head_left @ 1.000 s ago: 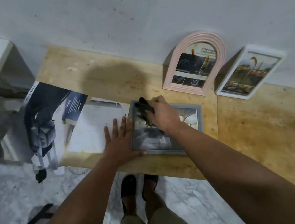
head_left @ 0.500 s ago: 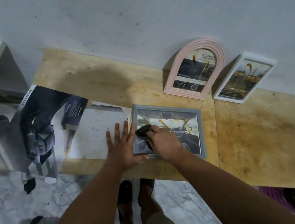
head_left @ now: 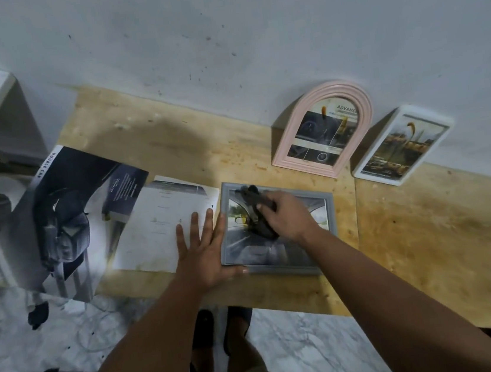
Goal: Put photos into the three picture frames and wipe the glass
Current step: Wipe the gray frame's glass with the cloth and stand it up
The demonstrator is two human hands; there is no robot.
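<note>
A grey picture frame point(head_left: 277, 231) lies flat on the wooden table point(head_left: 430, 240), its near edge close to the table's front edge. The left hand point(head_left: 206, 252) lies flat with its fingers point(head_left: 195, 227) spread apart, palm against the frame's left edge and thumb along its near corner, partly resting on a white sheet point(head_left: 162, 224) just beside the frame. The right hand point(head_left: 288, 214) sits over the glass with its fingers closed on a dark cloth point(head_left: 256, 212), which is pressed against the upper left part of the glass. A pink arched frame point(head_left: 322, 130) and a white frame point(head_left: 401, 145) lean against the wall point(head_left: 250, 30) at the table's back edge, both holding photos and apart from each other. An open magazine point(head_left: 66, 220) overhangs the table's left edge. To the right of the grey frame the table is bare wood.
</note>
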